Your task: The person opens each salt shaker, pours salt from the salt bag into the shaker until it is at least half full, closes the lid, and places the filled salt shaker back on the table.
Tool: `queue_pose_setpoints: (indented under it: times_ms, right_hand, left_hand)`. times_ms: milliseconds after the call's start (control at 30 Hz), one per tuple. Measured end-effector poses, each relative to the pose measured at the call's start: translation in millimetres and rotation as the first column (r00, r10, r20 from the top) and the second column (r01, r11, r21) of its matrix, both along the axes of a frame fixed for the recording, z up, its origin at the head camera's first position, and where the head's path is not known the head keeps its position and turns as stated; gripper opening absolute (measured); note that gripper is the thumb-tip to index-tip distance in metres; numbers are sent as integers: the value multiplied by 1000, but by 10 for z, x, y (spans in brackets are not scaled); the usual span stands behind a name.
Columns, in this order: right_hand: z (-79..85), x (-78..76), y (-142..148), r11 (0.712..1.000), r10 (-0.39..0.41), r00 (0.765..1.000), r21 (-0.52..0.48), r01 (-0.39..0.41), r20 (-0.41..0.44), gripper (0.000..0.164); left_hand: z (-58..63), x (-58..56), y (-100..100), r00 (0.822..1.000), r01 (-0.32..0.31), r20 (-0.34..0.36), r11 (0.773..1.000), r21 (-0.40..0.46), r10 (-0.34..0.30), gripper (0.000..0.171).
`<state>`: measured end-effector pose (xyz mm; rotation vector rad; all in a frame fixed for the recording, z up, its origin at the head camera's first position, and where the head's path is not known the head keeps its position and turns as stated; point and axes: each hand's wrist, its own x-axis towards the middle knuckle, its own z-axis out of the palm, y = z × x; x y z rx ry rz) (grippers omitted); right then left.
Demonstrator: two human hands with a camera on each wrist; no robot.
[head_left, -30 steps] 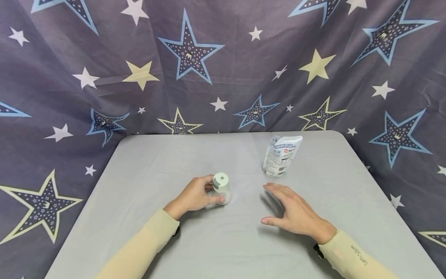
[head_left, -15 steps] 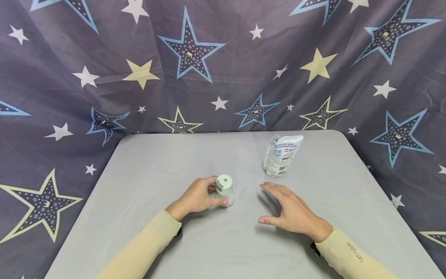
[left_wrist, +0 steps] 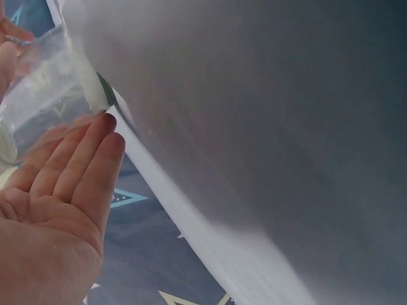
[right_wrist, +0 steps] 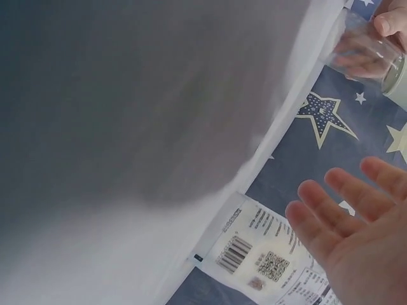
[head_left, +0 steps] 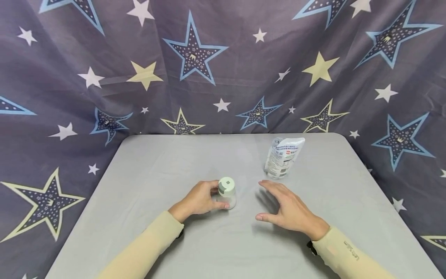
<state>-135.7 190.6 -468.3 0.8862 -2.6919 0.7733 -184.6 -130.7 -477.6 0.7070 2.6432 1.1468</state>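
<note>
A clear jar (head_left: 230, 201) with a pale green lid (head_left: 227, 184) stands upright on the grey table (head_left: 167, 155). My left hand (head_left: 200, 198) holds it from the left side, the thumb at its near side and the fingers at its far side. In the left wrist view the jar (left_wrist: 48, 95) lies between the thumb and the outstretched fingers (left_wrist: 89, 159). My right hand (head_left: 289, 209) hovers to the right of the jar with spread fingers and nothing in it. Beyond that hand stands a white printed pouch (head_left: 283, 158), apart from the fingertips.
A dark curtain (head_left: 240, 69) with a star pattern hangs behind the table and along both sides. In the right wrist view the pouch (right_wrist: 254, 248) shows a barcode and a square code close to the right fingers.
My left hand and the jar have shifted slightly to the right and towards me. My right hand has drifted a little to the left, still spread. The pouch stays in place.
</note>
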Motion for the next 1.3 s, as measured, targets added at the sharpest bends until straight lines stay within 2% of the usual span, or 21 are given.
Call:
queue_pose_setpoints:
  times_ms: [300, 533, 700, 967, 1300]
  right_hand:
    - [13, -52, -112, 999, -11, 1000, -37, 11, 18, 98]
    - [55, -101, -228, 997, -10, 1000, -73, 11, 12, 94]
    - [97, -138, -333, 994, 1, 1000, -106, 2, 24, 92]
    - [118, -180, -488, 988, 14, 999, -157, -9, 32, 89]
    - [166, -220, -694, 975, 48, 999, -215, -46, 4, 84]
  left_hand:
    - [4, 29, 38, 999, -32, 8, 999, 1, 32, 71]
    - [29, 105, 83, 998, -63, -2, 998, 3, 63, 69]
    - [30, 129, 101, 997, -66, -25, 998, 5, 66, 65]
    - [26, 157, 125, 995, -97, -18, 995, 4, 97, 63]
    - [35, 213, 193, 989, -124, -87, 992, -27, 121, 62]
